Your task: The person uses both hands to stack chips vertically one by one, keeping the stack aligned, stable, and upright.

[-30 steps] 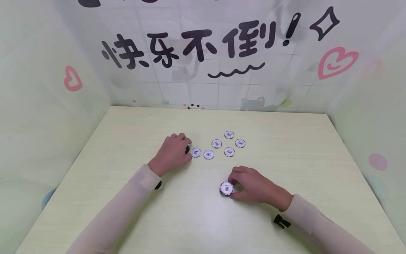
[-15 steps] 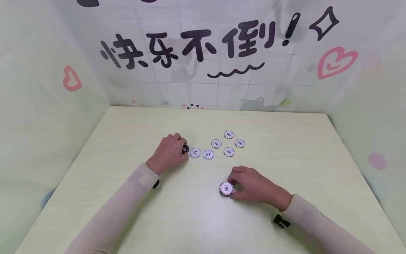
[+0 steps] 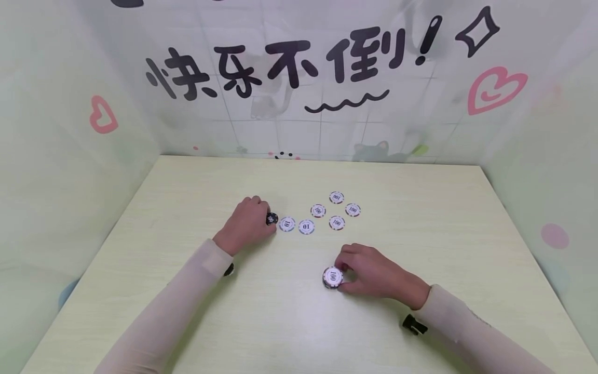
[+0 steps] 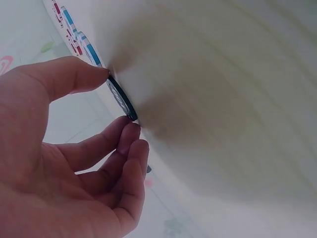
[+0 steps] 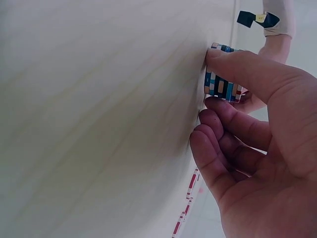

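In the head view, my left hand (image 3: 246, 223) pinches a black poker chip (image 3: 272, 218) by its edges between thumb and fingers. The left wrist view shows this black chip (image 4: 120, 98) lying flat at the table surface. To its right lie two white chips marked 10, a nearer one (image 3: 287, 224) and a farther one (image 3: 306, 227). Nearer the front, my right hand (image 3: 371, 270) grips a stack of poker chips (image 3: 333, 277) topped by a white 100 chip. The right wrist view shows the stack's (image 5: 222, 85) several layers standing on the table, with thumb and fingers around its sides.
Several white 100 chips, one of them a chip (image 3: 337, 223) closest to the front, lie loosely grouped behind the stack. The pale wooden table (image 3: 420, 208) meets a printed curtain (image 3: 299, 130) at the back and on both sides.
My left hand has drawn back slightly to the left, and more of the black chip shows beside the fingers. The right hand and the stack have stayed in place.
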The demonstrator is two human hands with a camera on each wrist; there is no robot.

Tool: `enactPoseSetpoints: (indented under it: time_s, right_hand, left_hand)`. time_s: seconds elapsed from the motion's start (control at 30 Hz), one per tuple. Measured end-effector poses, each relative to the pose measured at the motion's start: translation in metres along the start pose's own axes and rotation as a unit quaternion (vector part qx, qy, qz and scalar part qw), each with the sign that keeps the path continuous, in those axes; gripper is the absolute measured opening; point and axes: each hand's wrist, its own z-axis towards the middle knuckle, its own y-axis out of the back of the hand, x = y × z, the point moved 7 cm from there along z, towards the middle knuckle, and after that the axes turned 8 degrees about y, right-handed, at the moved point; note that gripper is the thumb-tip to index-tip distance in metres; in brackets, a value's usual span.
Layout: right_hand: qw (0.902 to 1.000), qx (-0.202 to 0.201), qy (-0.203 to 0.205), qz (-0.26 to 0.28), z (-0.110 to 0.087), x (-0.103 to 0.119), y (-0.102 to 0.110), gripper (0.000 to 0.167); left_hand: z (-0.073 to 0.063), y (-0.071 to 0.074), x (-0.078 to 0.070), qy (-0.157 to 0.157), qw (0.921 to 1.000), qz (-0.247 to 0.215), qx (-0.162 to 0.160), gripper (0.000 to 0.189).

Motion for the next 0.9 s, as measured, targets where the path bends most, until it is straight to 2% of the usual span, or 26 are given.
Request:
enactPoseSetpoints:
  time_s: [0.27, 0.47, 0.6, 0.77, 0.9]
  right_hand:
    - [1.0000, 0.003, -0.003, 0.003, 0.000, -0.001, 0.000, 0.026]
    - [0.9999, 0.007, -0.004, 0.007, 0.000, 0.000, 0.002, 0.026]
    - [0.9999, 0.010, -0.007, 0.009, 0.000, 0.001, 0.002, 0.027]
    - [0.9999, 0.012, -0.008, 0.009, 0.001, 0.000, 0.003, 0.026]
    - [0.9999, 0.012, -0.007, 0.008, 0.001, 0.000, 0.003, 0.026]
  left_hand:
    - [0.001, 0.001, -0.002, -0.006, 0.9998, -0.003, 0.016, 0.025]
    - [0.002, -0.001, -0.002, -0.015, 0.9997, 0.001, 0.018, 0.034]
    - [0.001, 0.000, -0.001, -0.008, 0.9997, -0.008, 0.020, 0.034]
    - [-0.002, 0.005, -0.003, -0.008, 0.9997, -0.022, 0.006, 0.031]
    - [-0.004, 0.009, -0.006, -0.030, 0.9989, -0.032, -0.020, 0.027]
